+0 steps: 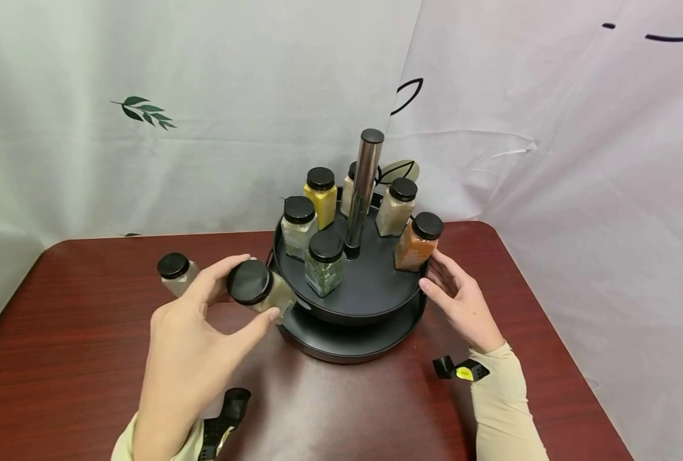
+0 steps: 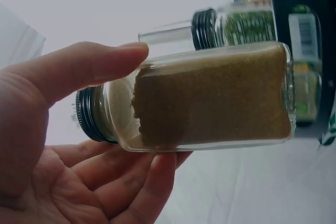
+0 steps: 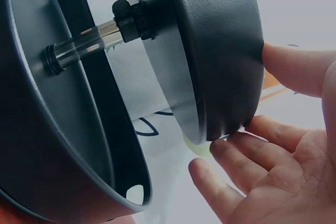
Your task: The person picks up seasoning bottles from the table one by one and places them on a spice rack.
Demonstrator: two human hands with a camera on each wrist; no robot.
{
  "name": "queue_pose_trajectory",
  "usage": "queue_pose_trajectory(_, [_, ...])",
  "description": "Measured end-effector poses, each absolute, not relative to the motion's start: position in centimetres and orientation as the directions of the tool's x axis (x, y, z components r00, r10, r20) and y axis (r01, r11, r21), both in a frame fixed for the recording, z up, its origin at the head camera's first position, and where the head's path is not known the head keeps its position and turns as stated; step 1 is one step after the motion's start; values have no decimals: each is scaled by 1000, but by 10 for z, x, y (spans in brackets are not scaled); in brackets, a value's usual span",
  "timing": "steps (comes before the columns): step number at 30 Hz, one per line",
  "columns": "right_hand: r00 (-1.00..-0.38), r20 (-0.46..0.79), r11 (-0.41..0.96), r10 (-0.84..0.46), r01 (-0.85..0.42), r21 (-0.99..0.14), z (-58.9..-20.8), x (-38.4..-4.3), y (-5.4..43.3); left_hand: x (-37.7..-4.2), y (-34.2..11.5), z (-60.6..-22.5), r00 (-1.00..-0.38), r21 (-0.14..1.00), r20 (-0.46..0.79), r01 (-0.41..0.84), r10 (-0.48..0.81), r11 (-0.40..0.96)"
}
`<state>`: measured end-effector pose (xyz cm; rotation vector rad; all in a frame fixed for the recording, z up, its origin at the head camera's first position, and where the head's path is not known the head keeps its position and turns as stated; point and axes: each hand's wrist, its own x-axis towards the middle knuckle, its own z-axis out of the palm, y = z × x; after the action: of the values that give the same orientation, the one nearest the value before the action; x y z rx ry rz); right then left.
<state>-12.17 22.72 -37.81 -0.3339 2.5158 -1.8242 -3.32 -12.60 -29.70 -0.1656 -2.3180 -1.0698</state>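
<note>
My left hand (image 1: 188, 342) holds a spice jar (image 2: 210, 100) of brown powder between thumb and fingers. In the head view the jar's black lid faces me, tilted, close to the left edge of the two-tier turntable (image 1: 347, 349). My right hand (image 1: 462, 307) touches the outer wall of the upper tray (image 3: 226, 51), its thumb and fingertips spread along it. On that tray stand several black-lidded spice jars, among them one with orange spice (image 1: 415, 246), one with green herbs (image 1: 324, 272) and one with yellow powder (image 1: 321, 198).
A metal post (image 1: 365, 186) rises from the upper tray's middle. Another black-lidded jar (image 1: 175, 269) stands on the dark red table (image 1: 59, 358), left of the turntable and partly behind my left hand. White curtains (image 1: 232, 115) hang behind the table.
</note>
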Motion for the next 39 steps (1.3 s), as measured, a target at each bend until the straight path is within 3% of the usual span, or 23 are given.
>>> queue_pose_trajectory(11, [-976, 115, 295, -183, -166, -941, -379, -122, 227, -38, -102, -288, -818, 615, 574, 460, 37, 641])
queue_pose_trajectory(23, [-976, 117, 291, -182, -167, -942, -379, -122, 227, -53, -70, -289, -764, 576, 624, 593, 165, 563])
queue_pose_trajectory(39, [-974, 128, 294, -186, -180, -939, -379, -122, 227, -68, -37, -310, -781, 567, 586, 587, 218, 578])
